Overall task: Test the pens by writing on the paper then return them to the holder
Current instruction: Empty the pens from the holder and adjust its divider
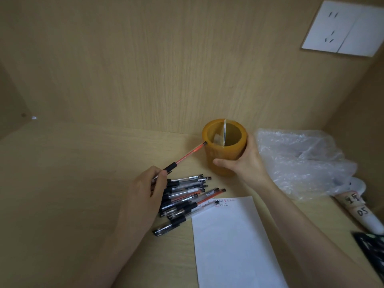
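Note:
An orange-yellow round pen holder (223,146) stands near the back wall, with a white divider inside. My right hand (243,161) is wrapped around its right side. My left hand (145,190) pinches a red pen (187,155) by its black grip end; the pen's far end touches the holder's left rim. Several capped pens (187,200) lie in a pile on the desk just under and right of my left hand. A white sheet of paper (232,242) lies in front, with small red and black marks along its top edge.
Crumpled clear bubble wrap (297,159) lies right of the holder. A white labelled object (361,210) and a dark item (372,246) sit at the right edge. A white wall socket (342,28) is on the back panel. Wooden walls enclose the desk.

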Demonstrator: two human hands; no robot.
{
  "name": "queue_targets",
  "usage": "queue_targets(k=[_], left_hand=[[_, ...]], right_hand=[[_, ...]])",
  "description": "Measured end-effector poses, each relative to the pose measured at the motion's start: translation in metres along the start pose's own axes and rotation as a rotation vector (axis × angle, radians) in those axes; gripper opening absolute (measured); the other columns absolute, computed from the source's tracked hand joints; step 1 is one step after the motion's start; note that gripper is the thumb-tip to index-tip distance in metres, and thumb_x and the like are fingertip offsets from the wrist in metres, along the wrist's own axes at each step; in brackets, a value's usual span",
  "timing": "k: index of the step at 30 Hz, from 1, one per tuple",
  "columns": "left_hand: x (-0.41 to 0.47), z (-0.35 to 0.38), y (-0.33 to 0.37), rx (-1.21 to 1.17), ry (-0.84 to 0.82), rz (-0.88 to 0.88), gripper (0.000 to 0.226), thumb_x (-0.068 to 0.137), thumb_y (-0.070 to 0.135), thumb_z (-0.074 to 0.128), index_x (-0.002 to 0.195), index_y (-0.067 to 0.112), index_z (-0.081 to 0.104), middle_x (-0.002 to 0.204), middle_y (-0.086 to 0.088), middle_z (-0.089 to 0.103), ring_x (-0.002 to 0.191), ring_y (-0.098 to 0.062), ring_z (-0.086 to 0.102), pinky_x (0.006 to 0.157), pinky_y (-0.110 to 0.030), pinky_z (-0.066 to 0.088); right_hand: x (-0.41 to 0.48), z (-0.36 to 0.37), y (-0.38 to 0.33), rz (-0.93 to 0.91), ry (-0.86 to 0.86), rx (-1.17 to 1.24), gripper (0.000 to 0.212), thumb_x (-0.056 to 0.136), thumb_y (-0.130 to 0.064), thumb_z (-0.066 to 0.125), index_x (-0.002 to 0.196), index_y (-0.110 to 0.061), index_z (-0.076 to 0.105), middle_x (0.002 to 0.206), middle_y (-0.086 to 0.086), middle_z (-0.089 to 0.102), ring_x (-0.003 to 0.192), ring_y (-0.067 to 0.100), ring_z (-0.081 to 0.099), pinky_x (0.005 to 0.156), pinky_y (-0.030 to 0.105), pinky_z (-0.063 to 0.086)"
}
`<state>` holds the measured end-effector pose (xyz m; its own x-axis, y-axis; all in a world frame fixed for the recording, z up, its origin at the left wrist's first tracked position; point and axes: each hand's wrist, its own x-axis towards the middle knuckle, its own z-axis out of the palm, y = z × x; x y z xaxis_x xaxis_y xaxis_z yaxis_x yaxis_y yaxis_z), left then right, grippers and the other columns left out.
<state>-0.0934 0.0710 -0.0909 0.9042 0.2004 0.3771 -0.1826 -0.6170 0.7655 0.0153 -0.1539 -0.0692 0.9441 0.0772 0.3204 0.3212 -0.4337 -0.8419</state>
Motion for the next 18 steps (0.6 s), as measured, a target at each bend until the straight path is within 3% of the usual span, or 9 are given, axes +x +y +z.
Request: queue_targets(k=[5, 9, 11, 14, 16, 18], left_hand=[[-0.005, 0.002, -0.002, -0.012, -0.053, 0.025, 0.027, 0.093, 0.035, 0.041, 0.070, 0.023, 0.051, 0.063, -0.001, 0.058, 0.060, -0.016, 0.055, 0.056, -0.032, 0.043], [-0.004, 0.003, -0.006, 0.060, -0.141, 0.115, 0.028, 0.091, 0.041, 0.042, 0.070, 0.025, 0.053, 0.065, 0.007, 0.056, 0.065, -0.009, 0.055, 0.059, -0.025, 0.042], [-0.004, 0.003, -0.007, 0.091, -0.162, 0.155, 0.031, 0.085, 0.048, 0.037, 0.071, 0.026, 0.054, 0.065, 0.009, 0.054, 0.069, -0.008, 0.053, 0.060, -0.022, 0.040], [-0.005, 0.004, -0.008, 0.112, -0.171, 0.170, 0.032, 0.083, 0.048, 0.037, 0.074, 0.025, 0.057, 0.068, 0.010, 0.055, 0.075, -0.008, 0.050, 0.063, -0.021, 0.040], [-0.005, 0.004, -0.008, 0.119, -0.165, 0.171, 0.036, 0.082, 0.051, 0.035, 0.075, 0.025, 0.057, 0.068, 0.010, 0.054, 0.076, -0.007, 0.050, 0.064, -0.020, 0.039], [-0.004, 0.004, -0.008, 0.119, -0.152, 0.170, 0.037, 0.082, 0.052, 0.033, 0.075, 0.025, 0.058, 0.068, 0.011, 0.053, 0.076, -0.007, 0.049, 0.063, -0.018, 0.037]], right_hand=[[0.001, 0.006, 0.007, 0.117, 0.033, 0.089, 0.101, 0.053, -0.027, 0.093, 0.136, -0.023, 0.036, 0.129, -0.003, 0.053, 0.115, 0.014, 0.053, 0.097, 0.032, 0.046], [0.004, 0.005, 0.012, 0.173, 0.005, 0.134, 0.103, 0.053, -0.031, 0.092, 0.139, -0.024, 0.034, 0.132, -0.003, 0.051, 0.119, 0.016, 0.051, 0.098, 0.032, 0.045], [0.003, 0.004, 0.014, 0.197, -0.048, 0.127, 0.116, 0.047, -0.046, 0.091, 0.142, -0.027, 0.027, 0.136, -0.005, 0.048, 0.123, 0.016, 0.049, 0.104, 0.039, 0.044], [-0.002, 0.004, 0.013, 0.199, -0.087, 0.126, 0.137, 0.040, -0.061, 0.087, 0.147, -0.037, 0.003, 0.151, -0.005, 0.028, 0.135, 0.015, 0.036, 0.111, 0.045, 0.036], [-0.008, 0.003, 0.005, 0.086, -0.031, 0.124, 0.123, 0.054, -0.059, 0.083, 0.147, -0.042, 0.003, 0.156, -0.010, 0.015, 0.141, 0.010, 0.023, 0.116, 0.040, 0.028], [-0.010, -0.002, -0.007, -0.099, 0.041, -0.006, 0.080, 0.075, -0.049, 0.074, 0.142, -0.041, 0.032, 0.154, -0.009, 0.018, 0.139, 0.006, 0.017, 0.113, 0.032, 0.024]])
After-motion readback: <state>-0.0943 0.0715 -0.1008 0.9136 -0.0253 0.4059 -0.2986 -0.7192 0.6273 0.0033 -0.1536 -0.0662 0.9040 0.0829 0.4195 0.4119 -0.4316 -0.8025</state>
